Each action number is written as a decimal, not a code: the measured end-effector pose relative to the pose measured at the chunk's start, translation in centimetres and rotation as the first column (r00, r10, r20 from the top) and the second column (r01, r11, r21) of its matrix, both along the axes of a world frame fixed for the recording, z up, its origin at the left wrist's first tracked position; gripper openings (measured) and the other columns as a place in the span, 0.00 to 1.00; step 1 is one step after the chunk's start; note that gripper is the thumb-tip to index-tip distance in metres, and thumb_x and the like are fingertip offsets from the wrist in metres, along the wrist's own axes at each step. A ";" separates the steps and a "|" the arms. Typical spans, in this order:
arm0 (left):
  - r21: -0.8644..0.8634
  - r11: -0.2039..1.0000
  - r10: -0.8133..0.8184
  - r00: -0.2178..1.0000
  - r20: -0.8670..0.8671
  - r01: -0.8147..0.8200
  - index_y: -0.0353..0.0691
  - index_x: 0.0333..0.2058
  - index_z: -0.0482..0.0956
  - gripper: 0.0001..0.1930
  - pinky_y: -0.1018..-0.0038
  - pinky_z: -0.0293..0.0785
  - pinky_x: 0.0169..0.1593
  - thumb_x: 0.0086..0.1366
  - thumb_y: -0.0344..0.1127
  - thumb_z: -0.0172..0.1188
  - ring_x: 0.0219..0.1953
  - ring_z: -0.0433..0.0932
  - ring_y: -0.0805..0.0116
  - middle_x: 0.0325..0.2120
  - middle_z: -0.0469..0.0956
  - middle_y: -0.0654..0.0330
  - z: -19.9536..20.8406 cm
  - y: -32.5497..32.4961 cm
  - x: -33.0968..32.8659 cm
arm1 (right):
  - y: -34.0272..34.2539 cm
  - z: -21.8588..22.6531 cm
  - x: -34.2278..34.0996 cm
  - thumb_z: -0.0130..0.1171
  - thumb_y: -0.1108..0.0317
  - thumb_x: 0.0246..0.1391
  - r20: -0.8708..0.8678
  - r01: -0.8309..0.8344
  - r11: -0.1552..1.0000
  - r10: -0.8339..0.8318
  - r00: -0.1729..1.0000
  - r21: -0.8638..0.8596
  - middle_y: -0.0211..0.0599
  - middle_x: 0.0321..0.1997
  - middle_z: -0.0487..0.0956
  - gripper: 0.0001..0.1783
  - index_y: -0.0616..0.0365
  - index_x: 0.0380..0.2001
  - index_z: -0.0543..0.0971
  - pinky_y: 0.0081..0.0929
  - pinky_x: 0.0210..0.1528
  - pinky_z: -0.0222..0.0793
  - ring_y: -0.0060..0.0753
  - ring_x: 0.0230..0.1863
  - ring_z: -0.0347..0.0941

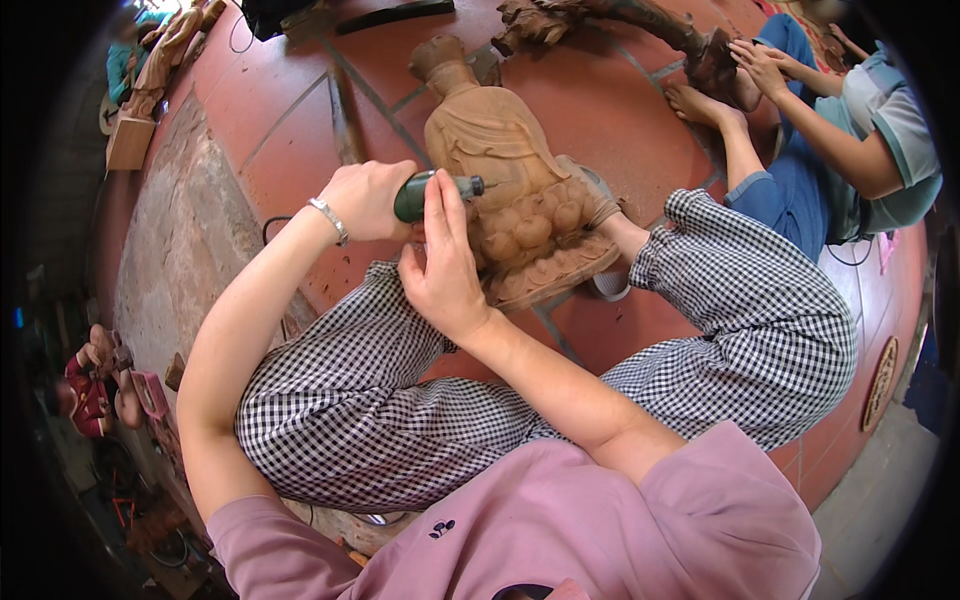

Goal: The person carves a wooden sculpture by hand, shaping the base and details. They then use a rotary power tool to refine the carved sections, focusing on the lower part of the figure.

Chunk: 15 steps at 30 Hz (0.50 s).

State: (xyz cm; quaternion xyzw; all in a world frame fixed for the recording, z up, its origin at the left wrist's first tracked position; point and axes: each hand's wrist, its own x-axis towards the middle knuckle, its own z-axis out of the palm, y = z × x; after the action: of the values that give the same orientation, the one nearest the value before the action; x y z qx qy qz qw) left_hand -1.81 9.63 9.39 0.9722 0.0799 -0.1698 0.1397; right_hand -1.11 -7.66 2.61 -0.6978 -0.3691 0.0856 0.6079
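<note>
My left hand (368, 200), with a bracelet at the wrist, is wrapped round a green handheld rotary tool (410, 198). The tool's dark nose and thin bit point right, at the carved wooden statue (490, 130). The bit's tip looks to be at the draped body, though I cannot tell whether it touches. My right hand (447, 265) lays its straight fingers across the tool near its front end, thumb apart. The brown statue has robe folds and a base of rounded lumps and petals. It sits between my legs, with my right foot (620, 228) against its base.
On the right another person (850, 130) sits with hands on a dark wooden piece (715, 65). A gnarled wood piece (545, 25) and a long strip (345, 115) lie on the red tiles. A worn grey slab (180, 230) is at left, with another person (95, 380) beyond.
</note>
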 end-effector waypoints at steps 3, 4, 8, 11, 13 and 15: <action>0.022 1.000 -0.011 0.999 -0.042 0.012 0.40 0.38 0.76 0.21 0.54 0.77 0.40 0.47 0.42 0.69 0.36 0.82 0.43 0.30 0.83 0.48 0.5 -0.4 1.6 | 0.3 0.1 0.8 0.54 0.84 0.50 -0.094 -0.004 0.998 0.009 0.995 0.058 0.68 0.75 0.48 0.43 0.78 0.69 0.50 0.41 0.68 0.63 0.67 0.72 0.55; 0.020 1.000 -0.020 0.999 -0.034 0.021 0.40 0.38 0.76 0.21 0.54 0.77 0.40 0.47 0.42 0.69 0.36 0.82 0.43 0.30 0.83 0.48 0.3 -0.4 1.8 | 0.2 0.2 1.1 0.53 0.83 0.50 -0.112 0.006 0.998 0.002 0.994 0.067 0.69 0.74 0.48 0.43 0.80 0.69 0.50 0.44 0.72 0.58 0.71 0.73 0.52; 0.016 0.999 -0.030 0.999 -0.038 0.031 0.40 0.38 0.75 0.21 0.54 0.77 0.41 0.46 0.41 0.70 0.37 0.82 0.44 0.30 0.83 0.48 -0.1 -0.3 1.6 | 0.2 -0.5 0.7 0.55 0.85 0.50 -0.057 0.013 0.999 -0.011 0.998 0.041 0.64 0.75 0.46 0.46 0.74 0.71 0.48 0.36 0.62 0.73 0.60 0.70 0.60; 0.019 0.999 -0.044 0.991 -0.128 0.047 0.40 0.38 0.75 0.21 0.54 0.77 0.41 0.46 0.40 0.69 0.37 0.82 0.44 0.30 0.83 0.49 0.6 -0.5 1.5 | 0.1 -0.5 -0.1 0.55 0.85 0.50 -0.042 0.019 1.000 -0.019 0.999 0.012 0.64 0.75 0.46 0.46 0.75 0.71 0.49 0.36 0.61 0.73 0.61 0.69 0.61; 0.025 0.998 -0.061 0.984 -0.165 0.066 0.40 0.38 0.75 0.20 0.54 0.77 0.41 0.46 0.40 0.69 0.37 0.82 0.44 0.30 0.83 0.49 1.1 -0.5 1.5 | 0.0 -0.2 -0.3 0.55 0.85 0.50 -0.015 0.032 0.999 -0.031 0.999 0.012 0.65 0.75 0.46 0.45 0.76 0.71 0.49 0.35 0.61 0.73 0.60 0.69 0.62; 0.035 0.996 -0.077 0.984 -0.161 0.084 0.40 0.37 0.75 0.20 0.54 0.77 0.41 0.47 0.40 0.69 0.37 0.82 0.44 0.29 0.82 0.49 1.4 -0.5 1.6 | -0.1 0.1 -0.2 0.55 0.85 0.50 -0.040 0.026 0.999 -0.025 0.999 0.021 0.65 0.75 0.46 0.45 0.76 0.71 0.49 0.35 0.60 0.73 0.59 0.68 0.63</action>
State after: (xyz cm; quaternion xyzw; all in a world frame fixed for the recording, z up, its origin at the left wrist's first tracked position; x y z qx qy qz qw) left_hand -0.24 9.18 10.75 0.9607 0.0549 -0.2508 0.1054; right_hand -1.27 -7.72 2.67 -0.6940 -0.3492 0.0876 0.6236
